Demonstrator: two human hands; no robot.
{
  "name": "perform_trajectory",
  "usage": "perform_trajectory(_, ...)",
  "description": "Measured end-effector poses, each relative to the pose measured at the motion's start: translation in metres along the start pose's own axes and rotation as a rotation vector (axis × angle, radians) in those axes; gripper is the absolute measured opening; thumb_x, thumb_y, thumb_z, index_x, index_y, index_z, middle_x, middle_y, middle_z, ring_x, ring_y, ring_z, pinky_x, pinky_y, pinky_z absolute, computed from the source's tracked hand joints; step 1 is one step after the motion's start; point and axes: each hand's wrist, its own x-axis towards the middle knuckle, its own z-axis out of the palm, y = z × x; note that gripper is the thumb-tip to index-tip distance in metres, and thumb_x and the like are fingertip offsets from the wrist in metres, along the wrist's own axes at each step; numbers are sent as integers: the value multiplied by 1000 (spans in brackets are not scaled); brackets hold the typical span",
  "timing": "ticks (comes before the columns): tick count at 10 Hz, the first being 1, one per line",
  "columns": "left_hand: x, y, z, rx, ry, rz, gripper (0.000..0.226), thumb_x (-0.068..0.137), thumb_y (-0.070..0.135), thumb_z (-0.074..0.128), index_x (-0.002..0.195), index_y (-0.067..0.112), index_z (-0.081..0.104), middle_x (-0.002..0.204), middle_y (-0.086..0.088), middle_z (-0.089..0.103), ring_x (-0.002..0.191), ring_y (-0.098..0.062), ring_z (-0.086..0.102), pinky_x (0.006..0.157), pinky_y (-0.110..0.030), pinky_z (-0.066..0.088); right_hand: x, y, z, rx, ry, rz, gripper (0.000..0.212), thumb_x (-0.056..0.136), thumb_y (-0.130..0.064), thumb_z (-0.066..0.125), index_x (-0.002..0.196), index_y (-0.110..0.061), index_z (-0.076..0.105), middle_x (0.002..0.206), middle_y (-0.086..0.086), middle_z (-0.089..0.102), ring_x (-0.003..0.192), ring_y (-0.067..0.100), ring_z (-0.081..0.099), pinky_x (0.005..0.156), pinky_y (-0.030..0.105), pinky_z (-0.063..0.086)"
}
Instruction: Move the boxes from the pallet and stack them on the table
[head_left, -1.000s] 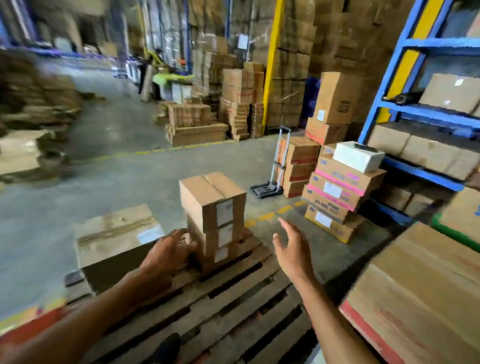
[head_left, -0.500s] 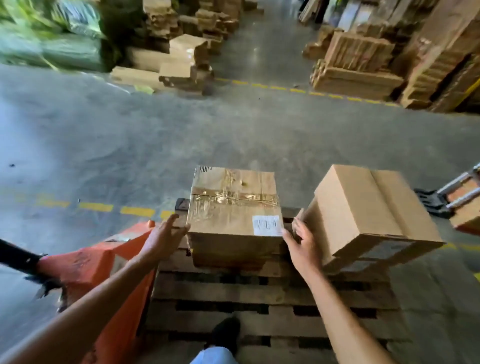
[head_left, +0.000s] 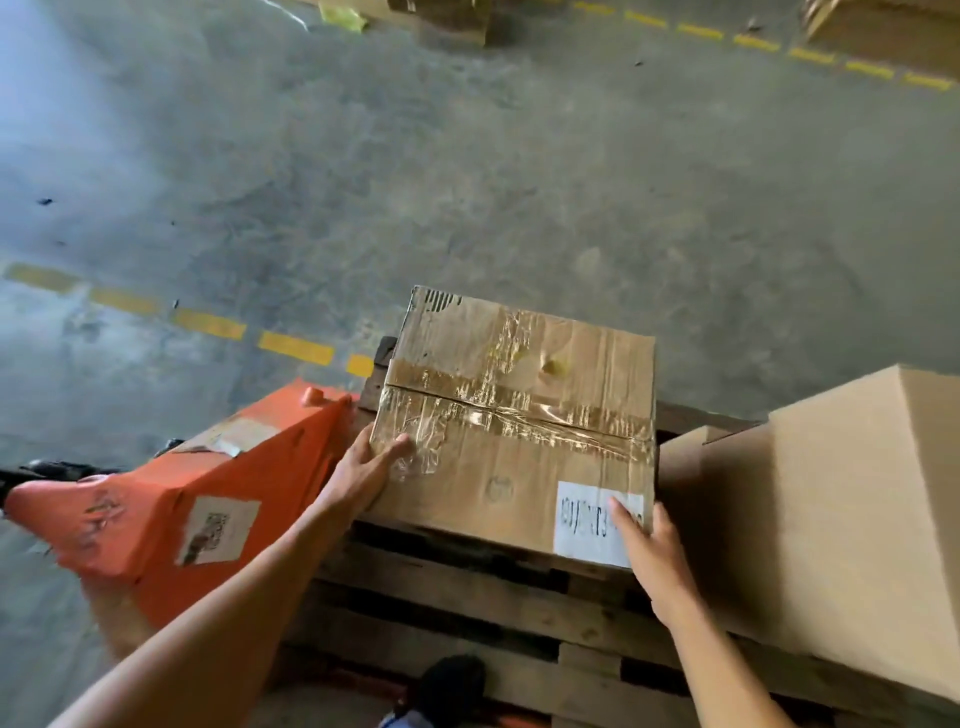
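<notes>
A: Head view, looking down. Worn brown cardboard box sealed with glossy clear tape (head_left: 519, 426) sits on the wooden slatted pallet (head_left: 467, 592), toward its far left corner. White printed label (head_left: 587, 519) on the box's near right corner; text too blurred to read.

B: Hands?

A: Left hand (head_left: 363, 478) is against the box's left side, thumb lying over the top edge onto the tape, fingers hidden behind the side. Grip there is closed on the box edge. Right hand (head_left: 649, 551) is at the near right corner, thumb on top across the label, the other fingers down the right side in the gap. Grip closed on that corner too.

B: Is the box lifted?

A: Cannot tell. Its near edge looks level with the top slats; a dark gap shows beneath, but that may be the space between boards.

B: Neighbours?

A: Plain tan cardboard box (head_left: 831, 519), cleaner, stands on the pallet's right side, just beside the taped one, right hand between them. Whether the two boxes touch is hidden by the hand.

B: Off the pallet?

A: Orange pallet jack housing (head_left: 171, 499) with scuffed stickers, against the pallet's left edge. Grey concrete floor (head_left: 467, 182) beyond, with a dashed yellow line (head_left: 208, 325) running past the far left corner. A dark shoe (head_left: 452, 686) shows at the near edge.
</notes>
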Motion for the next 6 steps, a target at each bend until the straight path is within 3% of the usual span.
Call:
perform_trajectory(1, -3, -2, -2, -21, -16, 22, 57, 91, 31, 60, 143, 19, 40, 141, -6, 52, 123, -20, 53, 89, -19, 39, -12, 8, -6, 70, -16, -23, 42, 84, -47, 60, 119, -24, 54, 101, -2, 69, 91, 10, 65, 65, 23, 49)
perform_trajectory(2, -30, 15, -15, -64, -74, 110, 59, 89, 29, 63, 143, 24, 39, 131, -1, 56, 85, 4, 55, 59, 0, 42, -42, -1, -25, 128, 41, -92, 31, 89, -42, 58, 116, -27, 57, 103, -7, 69, 93, 5, 63, 68, 20, 45)
perform_trajectory(3, -75, 35, -25, -81, -77, 176, 62, 90, 27, 61, 146, 24, 33, 120, -3, 51, 77, -6, 49, 66, -15, 46, -90, -8, -51, 170, 117, -160, 40, 83, -50, 62, 117, -30, 57, 106, -4, 71, 95, 10, 66, 73, 29, 52)
perform_trajectory(4, -132, 43, -38, -117, -73, 325, 67, 86, 34, 65, 145, 29, 35, 128, -5, 54, 96, -17, 52, 88, -33, 47, -157, -17, -81, 198, 185, -284, 36, 78, -58, 64, 107, -39, 56, 106, -9, 68, 97, 10, 64, 86, 37, 52)
perform_trajectory(5, -214, 43, -48, -227, -110, 504, 61, 83, 34, 69, 139, 32, 44, 109, 7, 59, 90, -10, 57, 78, -28, 50, -257, -22, -116, 279, 304, -461, 19, 88, -33, 64, 102, -30, 51, 100, -7, 66, 86, 5, 62, 70, 23, 51)
perform_trajectory(6, -301, 44, -58, -319, -184, 691, 64, 76, 37, 75, 135, 32, 49, 121, 2, 63, 102, -15, 63, 83, -32, 54, -362, -12, -154, 298, 483, -634, 21, 85, -30, 67, 104, -26, 58, 104, 3, 70, 91, 14, 67, 76, 32, 56)
